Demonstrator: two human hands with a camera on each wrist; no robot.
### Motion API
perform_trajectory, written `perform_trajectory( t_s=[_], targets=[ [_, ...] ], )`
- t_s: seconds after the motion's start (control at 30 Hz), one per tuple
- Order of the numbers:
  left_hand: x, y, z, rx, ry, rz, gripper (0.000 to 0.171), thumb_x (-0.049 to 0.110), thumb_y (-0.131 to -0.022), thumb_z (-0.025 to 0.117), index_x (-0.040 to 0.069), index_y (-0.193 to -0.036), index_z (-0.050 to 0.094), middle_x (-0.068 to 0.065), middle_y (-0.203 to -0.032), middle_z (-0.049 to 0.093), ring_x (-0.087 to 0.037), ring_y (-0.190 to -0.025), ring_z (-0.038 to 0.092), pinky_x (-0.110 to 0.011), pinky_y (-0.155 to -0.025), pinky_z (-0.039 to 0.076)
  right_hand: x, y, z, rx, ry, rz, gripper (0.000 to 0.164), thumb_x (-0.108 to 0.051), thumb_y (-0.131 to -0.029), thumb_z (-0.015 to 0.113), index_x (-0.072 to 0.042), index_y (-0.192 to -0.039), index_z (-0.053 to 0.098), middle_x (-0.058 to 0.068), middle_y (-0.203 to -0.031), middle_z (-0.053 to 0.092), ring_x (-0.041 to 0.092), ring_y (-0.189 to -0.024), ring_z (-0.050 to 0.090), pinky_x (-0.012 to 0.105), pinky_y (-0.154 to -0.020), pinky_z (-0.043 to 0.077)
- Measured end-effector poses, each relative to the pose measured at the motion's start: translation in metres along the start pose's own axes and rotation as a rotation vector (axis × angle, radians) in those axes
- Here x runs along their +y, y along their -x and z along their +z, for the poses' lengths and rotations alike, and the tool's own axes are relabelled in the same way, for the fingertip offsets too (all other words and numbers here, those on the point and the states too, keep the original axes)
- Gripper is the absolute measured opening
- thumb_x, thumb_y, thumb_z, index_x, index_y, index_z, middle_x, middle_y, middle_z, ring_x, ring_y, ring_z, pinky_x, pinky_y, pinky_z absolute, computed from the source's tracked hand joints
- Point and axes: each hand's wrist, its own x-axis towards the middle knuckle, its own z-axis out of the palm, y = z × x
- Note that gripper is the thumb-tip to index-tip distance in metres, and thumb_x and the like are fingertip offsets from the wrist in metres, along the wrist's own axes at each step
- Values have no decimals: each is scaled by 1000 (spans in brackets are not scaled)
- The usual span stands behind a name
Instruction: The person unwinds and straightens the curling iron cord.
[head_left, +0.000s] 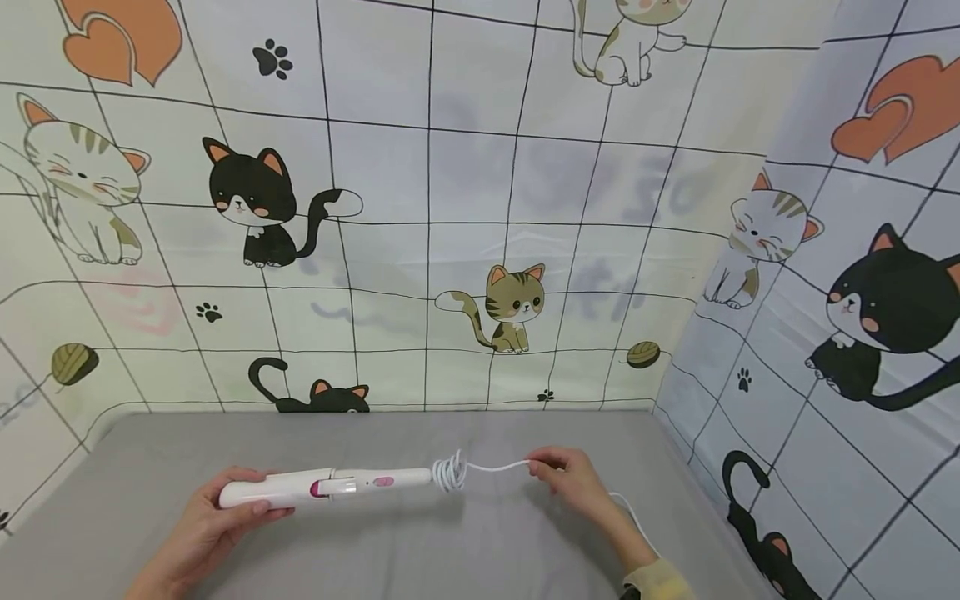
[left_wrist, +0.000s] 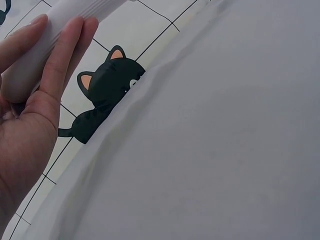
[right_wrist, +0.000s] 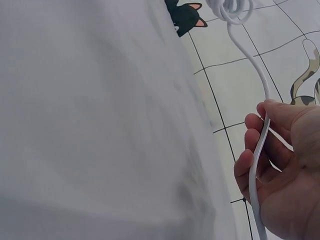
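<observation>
My left hand (head_left: 217,517) grips the thick end of a white curling iron (head_left: 288,489), thumb on the near side and fingers behind. The iron lies nearly level above the table, with a pink button and a clear lever along its middle. In the left wrist view, fine ridges run along its white body (left_wrist: 75,25). Its white cord (head_left: 495,468) is wound in several loops at the handle's right end. To the right of these loops, my right hand (head_left: 573,483) pinches the cord between thumb and forefinger. From there the cord (right_wrist: 254,190) runs down past the palm.
A grey cloth-covered table (head_left: 420,558) lies beneath both hands. Behind it and to the right hang white curtains (head_left: 382,175) printed with cats, hearts and grid lines. The cord's free part trails along the right forearm toward a yellow sleeve (head_left: 660,582).
</observation>
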Motion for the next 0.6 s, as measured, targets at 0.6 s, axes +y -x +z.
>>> perform_trajectory(
  t_s=[0.6],
  targets=[
    [-1,0,-4,-11,-14,10,57,-34,-90,34,1,-124,65,-19,-134,65,-30,-119,64,-55,-101,54,-1,0,-6,236,78,172,16,-10,-96,72,1,-106,77,2,-82,70,16,-59,52,20,-45,44]
  ],
)
